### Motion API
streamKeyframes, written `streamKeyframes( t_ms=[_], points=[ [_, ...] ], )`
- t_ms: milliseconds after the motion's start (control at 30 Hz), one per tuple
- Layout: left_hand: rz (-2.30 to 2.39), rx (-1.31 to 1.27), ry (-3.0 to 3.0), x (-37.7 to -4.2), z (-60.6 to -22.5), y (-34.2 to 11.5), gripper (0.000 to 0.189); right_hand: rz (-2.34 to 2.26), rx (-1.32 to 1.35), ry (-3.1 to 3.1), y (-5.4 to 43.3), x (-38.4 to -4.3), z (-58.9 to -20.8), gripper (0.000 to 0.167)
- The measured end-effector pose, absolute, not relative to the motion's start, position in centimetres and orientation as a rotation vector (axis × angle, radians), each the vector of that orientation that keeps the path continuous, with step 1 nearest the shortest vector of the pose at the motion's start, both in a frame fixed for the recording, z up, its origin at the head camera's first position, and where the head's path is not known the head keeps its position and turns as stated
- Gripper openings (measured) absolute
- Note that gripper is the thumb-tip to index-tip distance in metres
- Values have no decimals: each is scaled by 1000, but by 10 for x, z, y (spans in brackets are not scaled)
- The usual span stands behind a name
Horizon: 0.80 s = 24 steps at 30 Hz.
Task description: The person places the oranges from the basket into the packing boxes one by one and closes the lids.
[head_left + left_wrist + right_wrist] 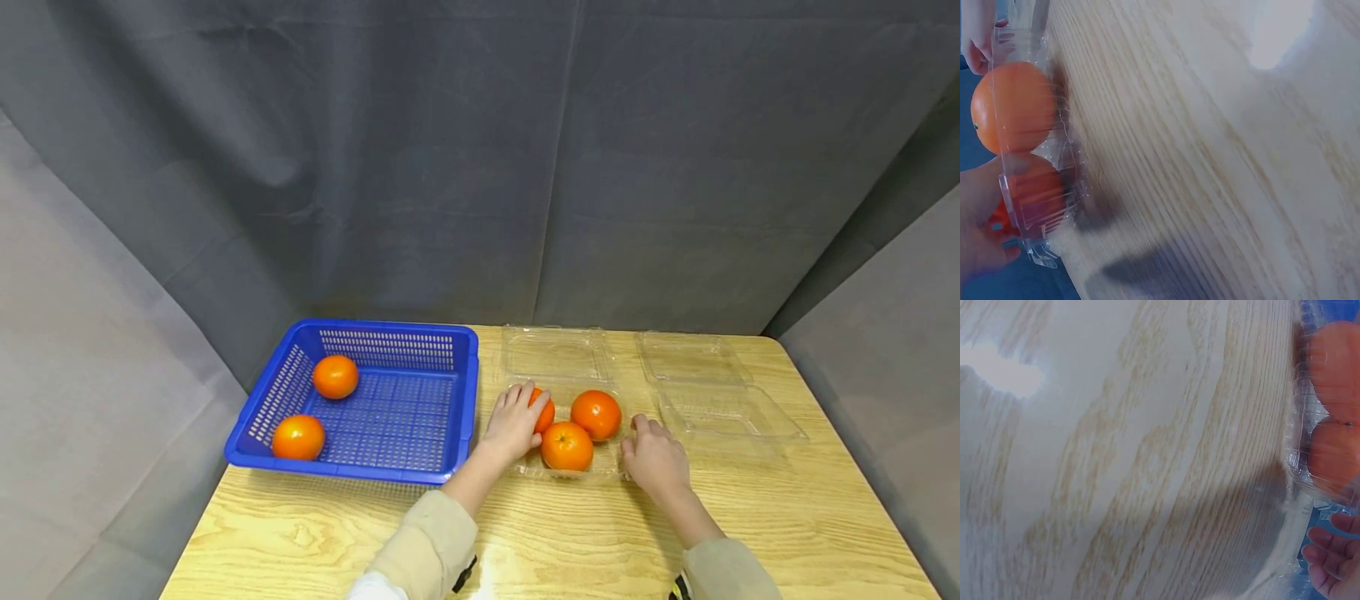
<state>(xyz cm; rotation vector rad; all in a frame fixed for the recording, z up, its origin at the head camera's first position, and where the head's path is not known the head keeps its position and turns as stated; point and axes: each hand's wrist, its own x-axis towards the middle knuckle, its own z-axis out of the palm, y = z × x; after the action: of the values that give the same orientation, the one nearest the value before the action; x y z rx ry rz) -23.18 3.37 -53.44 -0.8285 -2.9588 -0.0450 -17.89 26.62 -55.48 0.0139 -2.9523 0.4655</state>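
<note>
Closest to me in the head view are two beige sleeves, the left one and the right one, reaching in over the wood-grain counter. Both hands are working at a clear plastic clamshell that lies unfolded near the middle of the counter.

I see three oranges in its tray. The front orange sits nearest me with its stem end up. The left hand has its fingers and thumb curled around the left orange, gripping it from above inside the tray. The right hand is just beside the tray's right end, its fingers loosely bent; I make out nothing in its grasp, and I cannot tell whether a fingertip touches the plastic. The right orange rests a little behind the front one.

Off to the left stands a blue plastic basket holding two more oranges: one in its near left corner, another farther back.

To the right of the right hand lies a second clamshell, also unfolded. Behind the oranges I have the first clamshell's lid, and beyond everything hangs a dark grey curtain.
</note>
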Motion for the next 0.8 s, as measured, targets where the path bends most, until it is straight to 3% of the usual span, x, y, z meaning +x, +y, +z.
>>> streamKeyframes(
  t_ms=[533, 800],
  points=[
    [-88, -389, -2758, -209, -542, 26, 66, 470, 13, -2944, 267, -179, -555, 33],
    [90, -230, -2681, -205, -551, 25, 51, 481, 9, -2942, 268, -179, -554, 33]
  ],
)
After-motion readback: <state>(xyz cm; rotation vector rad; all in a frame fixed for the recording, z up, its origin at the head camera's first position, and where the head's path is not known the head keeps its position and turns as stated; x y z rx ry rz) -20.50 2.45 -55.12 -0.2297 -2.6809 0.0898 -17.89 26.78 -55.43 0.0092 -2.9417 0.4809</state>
